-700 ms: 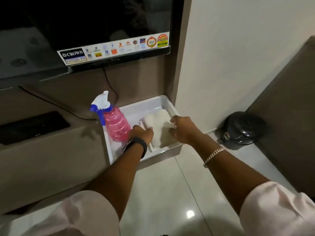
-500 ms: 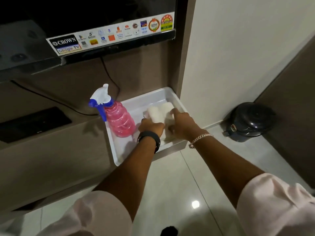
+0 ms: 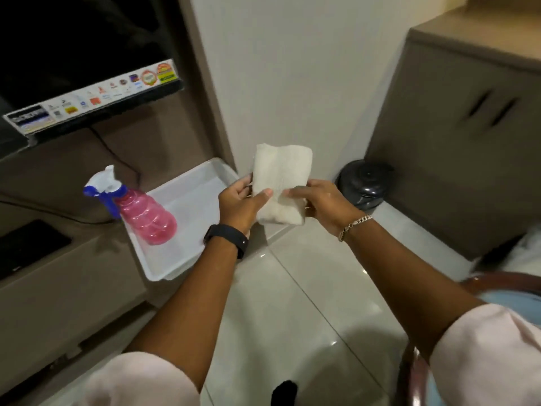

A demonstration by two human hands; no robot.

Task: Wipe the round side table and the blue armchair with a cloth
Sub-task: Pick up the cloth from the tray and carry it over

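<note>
Your left hand (image 3: 240, 202) thumb pinches folded white cloth (image 3: 279, 186) at its left edge; your right hand (image 3: 317, 202) fingers clamp its lower right edge. Cloth held upright at frame centre, above right end of white tray (image 3: 187, 197). Pink spray bottle (image 3: 140, 210) stands in tray, centre left. Black bin (image 3: 366, 183) on floor, centre right. Blue armchair (image 3: 515, 300) edge at lower right, blurred.

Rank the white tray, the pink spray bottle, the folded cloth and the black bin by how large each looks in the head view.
1. Tray, clearly the largest.
2. Spray bottle.
3. Cloth and bin look about alike; the cloth is held up nearer the camera by both hands, so I will not rank them.
</note>
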